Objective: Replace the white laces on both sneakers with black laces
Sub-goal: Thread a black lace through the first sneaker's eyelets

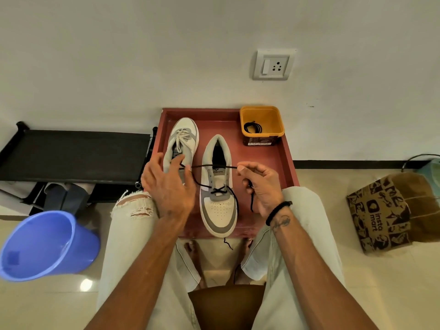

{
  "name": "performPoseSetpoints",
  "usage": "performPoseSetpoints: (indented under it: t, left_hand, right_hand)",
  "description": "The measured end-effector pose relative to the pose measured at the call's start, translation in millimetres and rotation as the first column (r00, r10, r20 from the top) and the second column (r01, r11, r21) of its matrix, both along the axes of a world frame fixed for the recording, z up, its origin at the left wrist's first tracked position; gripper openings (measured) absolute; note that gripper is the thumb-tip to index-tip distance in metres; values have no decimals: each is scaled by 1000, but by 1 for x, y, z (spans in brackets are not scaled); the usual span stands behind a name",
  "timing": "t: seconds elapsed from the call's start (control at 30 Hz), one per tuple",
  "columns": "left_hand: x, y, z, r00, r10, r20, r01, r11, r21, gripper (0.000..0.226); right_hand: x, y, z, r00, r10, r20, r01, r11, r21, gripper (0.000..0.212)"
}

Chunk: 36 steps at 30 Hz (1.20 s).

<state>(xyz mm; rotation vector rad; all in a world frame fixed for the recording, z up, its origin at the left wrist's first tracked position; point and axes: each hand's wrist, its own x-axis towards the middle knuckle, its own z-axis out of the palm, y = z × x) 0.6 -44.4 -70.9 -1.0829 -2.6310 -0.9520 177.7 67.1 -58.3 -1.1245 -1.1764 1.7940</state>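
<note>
Probably a home: tiled floor (381, 294), wall socket (272, 65), shoe rack (71, 153), plastic bucket (47, 246).

we see bare red tray (273, 163) right of the near sneaker (220, 198); the yellow tub (262, 125) blocks its far right corner, the taut black lace (209, 166) bars the middle.
</note>
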Motion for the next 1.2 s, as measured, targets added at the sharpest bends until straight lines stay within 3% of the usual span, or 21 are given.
performPoseSetpoints:
  t: [0.1,0.2,0.33,0.5,0.6,0.7,0.77,0.87,1.0,1.1,1.2]
  left_hand:
    - [13,8,-7,940,-327,-99,318,943,-93,46]
    - [25,10,-20,826,-548,-127,546,836,-54,28]
    - [19,9,-20,860,-510,-33,511,859,31,30]
    - [-8,6,-22,955,-218,203,194,972,134,33]
    - [-10,5,-22,962,-134,236,109,987,118,41]
    - [2,6,-18,979,-196,57,195,981,21,48]
    - [13,7,-11,930,-366,-43,367,930,11,52]
    - [22,7,-17,839,-535,-94,538,843,5,39]
    - [13,10,-24,853,-515,-88,520,853,48,19]
    - [8,9,-20,900,-434,-26,435,899,57,21]
    - [10,8,-19,897,-441,15,440,896,56,24]
  right_hand:
    - [-4,-6,1,995,63,81,-70,995,77,10]
    - [-8,-11,0,976,157,153,-181,971,158,9]
    - [-8,-11,-2,966,157,205,-195,964,180,5]
    - [-7,-5,-3,977,-6,215,-28,988,152,5]
    - [-5,-3,-3,984,-44,174,26,994,107,9]
    - [-7,-4,-6,977,4,211,-30,992,121,14]
    - [-9,-7,-6,965,78,251,-117,982,145,15]
    - [-11,-10,-8,926,173,334,-256,941,222,13]
    - [-11,-10,-11,913,103,395,-223,936,273,6]
    - [-10,-5,-13,908,8,420,-150,940,306,11]
    - [-10,-6,-12,923,40,383,-153,950,271,18]
